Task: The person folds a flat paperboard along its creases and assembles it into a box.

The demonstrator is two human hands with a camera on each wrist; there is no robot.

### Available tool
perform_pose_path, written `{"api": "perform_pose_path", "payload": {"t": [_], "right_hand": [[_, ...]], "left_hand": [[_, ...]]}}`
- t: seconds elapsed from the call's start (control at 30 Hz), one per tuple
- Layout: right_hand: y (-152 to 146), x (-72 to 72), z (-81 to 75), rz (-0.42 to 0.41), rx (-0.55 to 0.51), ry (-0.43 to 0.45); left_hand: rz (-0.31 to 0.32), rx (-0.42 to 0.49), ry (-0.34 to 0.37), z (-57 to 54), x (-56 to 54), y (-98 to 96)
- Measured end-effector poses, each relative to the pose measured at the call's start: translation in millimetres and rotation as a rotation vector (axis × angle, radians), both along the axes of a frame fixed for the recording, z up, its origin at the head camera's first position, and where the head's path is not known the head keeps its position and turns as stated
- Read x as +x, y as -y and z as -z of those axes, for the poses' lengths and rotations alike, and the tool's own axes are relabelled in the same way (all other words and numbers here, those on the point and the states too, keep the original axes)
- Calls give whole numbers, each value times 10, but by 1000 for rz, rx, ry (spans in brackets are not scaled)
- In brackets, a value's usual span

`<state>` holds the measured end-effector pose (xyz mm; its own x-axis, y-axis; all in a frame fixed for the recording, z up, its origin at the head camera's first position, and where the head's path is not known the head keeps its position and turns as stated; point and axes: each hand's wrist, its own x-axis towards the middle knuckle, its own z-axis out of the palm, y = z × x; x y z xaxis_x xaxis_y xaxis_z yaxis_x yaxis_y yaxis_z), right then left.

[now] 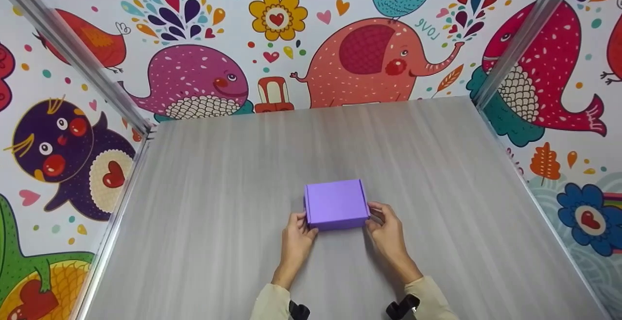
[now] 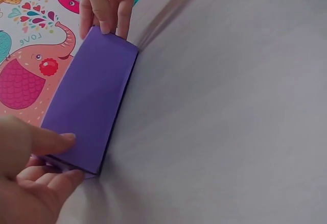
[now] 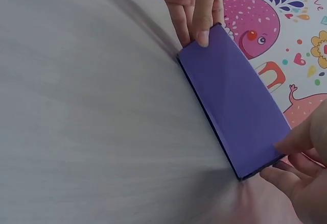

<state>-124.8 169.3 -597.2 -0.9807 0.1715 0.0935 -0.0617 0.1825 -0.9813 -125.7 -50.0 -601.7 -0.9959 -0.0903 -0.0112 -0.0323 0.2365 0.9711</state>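
Note:
A closed purple cardboard box (image 1: pixel 336 202) sits on the grey table, its lid facing up. My left hand (image 1: pixel 297 240) grips its left end by the near corner; in the left wrist view the thumb lies on the box's front face (image 2: pixel 92 96) and the fingers bend round the end. At the opposite end, my right hand (image 1: pixel 388 232) holds the near right corner, its thumb on the front face (image 3: pixel 235 96) in the right wrist view and its fingers against the side. The inside of the box is hidden.
The grey wood-grain table (image 1: pixel 218 174) stretches out around the box. Behind it and at both sides stand walls printed with cartoon animals, including an elephant (image 1: pixel 364 67). Metal frame posts rise at the back left (image 1: pixel 97 58) and back right (image 1: pixel 525 43) corners.

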Motion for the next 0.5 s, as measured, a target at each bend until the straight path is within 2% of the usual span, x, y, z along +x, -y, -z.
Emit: {"api": "perform_pose_path", "payload": {"t": [0.17, 0.3, 0.4, 0.5], "right_hand": [[-5, 27, 2, 14, -9, 24], [-52, 18, -31, 41, 48, 53], [-98, -18, -81, 66, 112, 68], [-165, -66, -146, 66, 166, 61]], "left_hand": [[7, 4, -17, 12, 30, 13], [34, -21, 7, -8, 44, 55], [46, -75, 37, -66, 42, 110], [45, -173, 46, -157, 22, 202]]}}
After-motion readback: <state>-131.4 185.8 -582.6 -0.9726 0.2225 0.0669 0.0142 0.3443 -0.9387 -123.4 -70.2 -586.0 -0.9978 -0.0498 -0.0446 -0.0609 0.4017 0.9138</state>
